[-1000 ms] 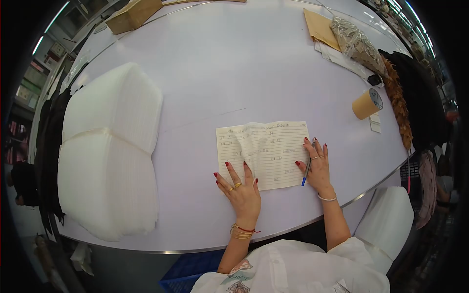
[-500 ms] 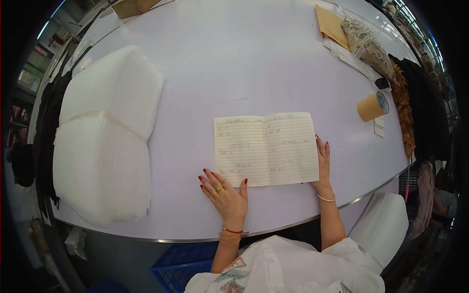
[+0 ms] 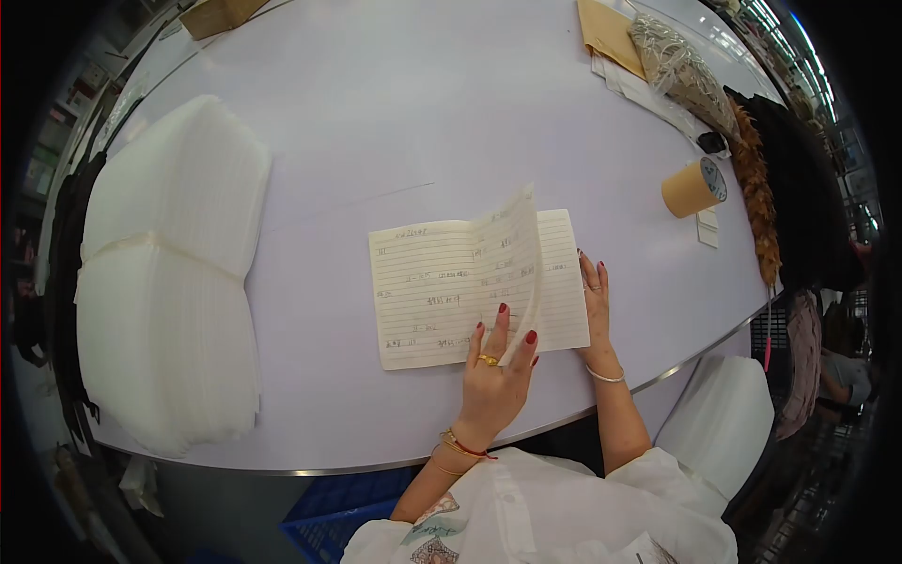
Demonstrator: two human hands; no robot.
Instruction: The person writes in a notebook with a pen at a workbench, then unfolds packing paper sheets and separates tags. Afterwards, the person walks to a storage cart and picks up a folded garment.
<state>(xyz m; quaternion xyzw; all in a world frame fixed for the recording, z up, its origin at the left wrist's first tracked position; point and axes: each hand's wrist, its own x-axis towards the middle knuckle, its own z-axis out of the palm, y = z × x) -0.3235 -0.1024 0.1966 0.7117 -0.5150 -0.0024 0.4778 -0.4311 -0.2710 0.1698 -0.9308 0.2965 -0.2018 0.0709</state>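
A lined notebook point(image 3: 423, 324) lies spread on the table in front of me, with handwriting on its pages. One leaf point(image 3: 512, 249) stands up from the middle, partly see-through and bent. My left hand point(image 3: 496, 390) is at the lower edge of this leaf, its thumb and forefinger close together on the paper and the other fingers stretched over the page. My right hand point(image 3: 597, 305) is at the notebook's right edge with bent fingers; its thumb is hidden.
A tied stack of white foam sheets point(image 3: 174, 282) fills the table's left side. To the right stand a tape roll point(image 3: 691, 188), pale cards point(image 3: 707, 228) and a brown feathery strip point(image 3: 752, 188). Farther back are a plastic bag point(image 3: 681, 70), a brown envelope point(image 3: 609, 38) and a cardboard box point(image 3: 221, 14).
My left hand has moved right from the notebook's lower left, swinging the left leaf up towards the right. A different written page now shows beneath it. My right hand stays at the right edge.
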